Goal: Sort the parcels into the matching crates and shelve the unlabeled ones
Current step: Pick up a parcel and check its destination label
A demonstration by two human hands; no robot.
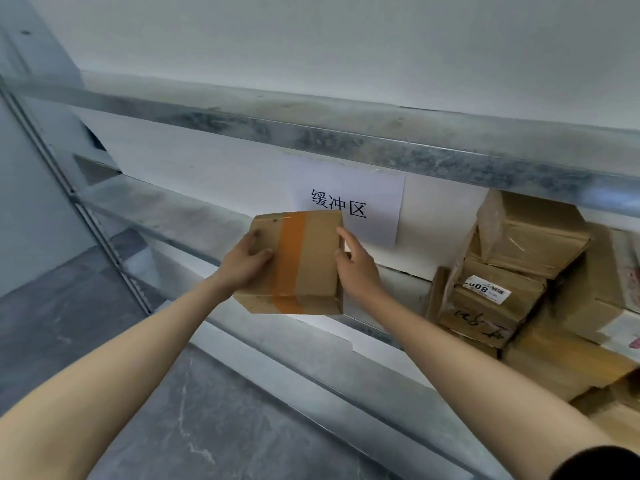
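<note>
A small cardboard parcel [308, 258] with an orange tape stripe across its top is held up in front of the metal shelf [194, 216]. No label shows on its visible faces. My left hand [244, 263] grips its left side, thumb on top. My right hand [356, 265] holds its right side, fingers curled round the edge. The parcel hangs just above the shelf's front rail, below a white paper sign [346, 202] with printed characters on the back wall.
A stack of several brown cardboard parcels [512, 271] fills the shelf's right part, one bearing a white sticker. An upper shelf beam [346, 136] runs overhead. The shelf's upright post [86, 213] stands at left. Grey stone floor lies below.
</note>
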